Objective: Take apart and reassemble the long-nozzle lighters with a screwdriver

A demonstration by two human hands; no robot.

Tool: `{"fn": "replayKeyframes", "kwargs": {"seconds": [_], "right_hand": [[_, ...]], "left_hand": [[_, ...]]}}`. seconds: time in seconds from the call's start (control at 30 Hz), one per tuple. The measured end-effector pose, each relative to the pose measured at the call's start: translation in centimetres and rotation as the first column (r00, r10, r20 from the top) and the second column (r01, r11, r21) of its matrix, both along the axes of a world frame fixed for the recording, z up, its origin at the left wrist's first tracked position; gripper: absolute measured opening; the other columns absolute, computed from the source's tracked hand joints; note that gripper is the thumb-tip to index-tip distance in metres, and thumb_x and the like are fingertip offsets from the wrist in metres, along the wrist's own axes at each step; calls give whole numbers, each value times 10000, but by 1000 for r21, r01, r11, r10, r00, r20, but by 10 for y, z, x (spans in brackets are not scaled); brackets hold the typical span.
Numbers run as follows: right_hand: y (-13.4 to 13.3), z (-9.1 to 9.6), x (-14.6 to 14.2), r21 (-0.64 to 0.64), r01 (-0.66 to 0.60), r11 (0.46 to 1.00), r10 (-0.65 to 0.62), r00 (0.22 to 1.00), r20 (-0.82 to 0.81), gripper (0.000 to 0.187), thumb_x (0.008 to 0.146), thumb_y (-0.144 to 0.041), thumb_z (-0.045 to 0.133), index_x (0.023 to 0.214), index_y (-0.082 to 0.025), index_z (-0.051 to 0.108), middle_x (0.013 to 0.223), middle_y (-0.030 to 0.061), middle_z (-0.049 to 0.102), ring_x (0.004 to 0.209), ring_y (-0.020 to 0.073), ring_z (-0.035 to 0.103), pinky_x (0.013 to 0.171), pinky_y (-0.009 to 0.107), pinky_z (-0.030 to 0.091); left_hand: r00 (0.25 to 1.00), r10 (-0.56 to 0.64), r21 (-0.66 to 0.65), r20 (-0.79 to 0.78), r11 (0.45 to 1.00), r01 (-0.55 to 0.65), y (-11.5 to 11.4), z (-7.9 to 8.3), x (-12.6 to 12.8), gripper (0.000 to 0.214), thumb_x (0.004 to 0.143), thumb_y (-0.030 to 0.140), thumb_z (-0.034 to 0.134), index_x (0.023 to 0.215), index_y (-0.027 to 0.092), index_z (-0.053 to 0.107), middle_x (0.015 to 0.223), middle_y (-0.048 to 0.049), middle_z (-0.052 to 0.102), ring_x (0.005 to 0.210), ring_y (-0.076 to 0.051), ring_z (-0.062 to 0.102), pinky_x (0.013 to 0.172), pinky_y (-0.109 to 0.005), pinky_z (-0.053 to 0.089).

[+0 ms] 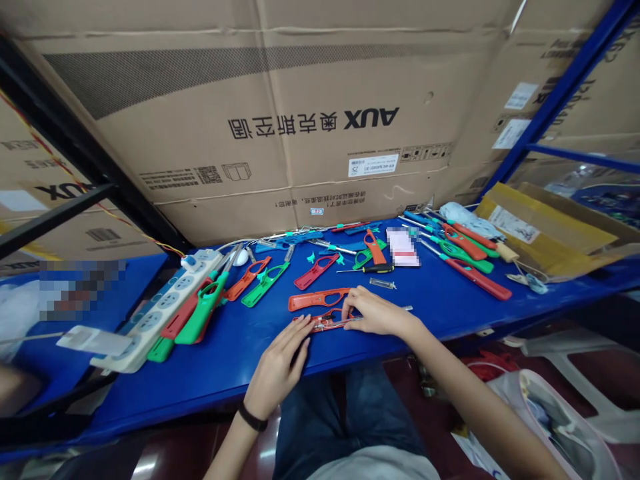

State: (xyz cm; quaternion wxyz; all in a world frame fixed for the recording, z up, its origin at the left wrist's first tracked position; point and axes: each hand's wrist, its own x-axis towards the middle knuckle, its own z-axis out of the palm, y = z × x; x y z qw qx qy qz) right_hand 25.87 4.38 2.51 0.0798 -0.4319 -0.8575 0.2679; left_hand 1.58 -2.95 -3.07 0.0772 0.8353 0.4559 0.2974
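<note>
This seems to be a small assembly workshop. On the blue worktop (215,360) there lie separate plastic shells (313,301) in orange, red and green, and also long-necked pieces that look like lighters (483,277), some of them gathered in groups. A screwdriver (379,269) rests among the parts, and a power strip (164,303) lies toward the left side. Behind, a large brown cardboard sheet (300,80), printed "AUX" upside down, makes a kind of wall between a black post (125,193) and a blue post (563,90), similar to storage racking.
</note>
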Motion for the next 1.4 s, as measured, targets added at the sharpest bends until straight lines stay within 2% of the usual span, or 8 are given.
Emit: {"fn": "replayKeyframes", "kwargs": {"seconds": [0.17,0.3,0.5,0.67,0.87,1.07,1.2,1.4], "right_hand": [[-1,-4,-1,-1,1,1000,-1,996,-90,72,776,-206,706,834,-208,664,923,36,611,957,212,538,833,329,452],[-9,-11,1,193,-19,981,29,998,-50,79,809,-196,679,881,-228,674,921,32,622,947,206,553,869,352,433],[-24,-32,6,504,-69,861,72,997,14,127,890,-189,572,923,-205,693,909,56,649,882,194,571,805,339,449],[-30,-51,10,613,-34,789,80,996,-48,249,916,-130,492,1082,-203,663,991,83,677,886,200,586,767,348,470],[-33,-48,13,555,57,830,17,992,-128,253,867,-151,542,1026,-257,707,1227,82,621,1053,244,569,866,423,462],[-38,-44,16,476,69,877,5,988,-154,332,871,-219,540,1177,-307,635,1369,47,518,1183,238,518,999,471,394],[-37,-47,17,480,53,875,24,988,-152,359,898,-244,517,1249,-285,583,1369,78,515,1235,231,487,1046,490,361],[-37,-48,19,490,32,871,49,987,-152,392,905,-238,508,1292,-295,537,1390,78,491,1277,232,452,1066,510,350]], "left_hand": [[1000,3,23,-4,1000,-3,0,1,0,370,932,222,458,1297,241,514,1310,-38,578,1250,-202,500,1042,-393,454],[1000,7,41,-7,999,-7,0,1,1,370,932,216,454,1296,237,512,1301,-42,585,1240,-199,511,1037,-388,459],[999,43,82,-17,996,-41,2,1,6,364,921,231,477,1282,230,518,1299,-55,586,1220,-207,530,1065,-429,423],[999,49,48,-9,998,-49,5,3,12,358,922,246,475,1276,238,524,1293,-51,591,1225,-210,525,1051,-420,439],[999,28,32,-15,999,-28,6,1,12,362,926,246,466,1284,233,522,1292,-53,592,1236,-216,515,1050,-432,438],[998,62,-19,-5,998,-62,10,7,11,317,922,282,475,1221,252,575,1240,-32,630,1169,-209,571,986,-385,488],[983,181,-49,4,982,-181,49,24,10,248,919,281,458,1069,258,653,1082,-15,697,1023,-201,633,892,-335,513],[928,365,-79,-72,925,-371,150,37,18,184,849,294,555,916,187,688,958,-102,690,961,-275,607,871,-396,470]]}}
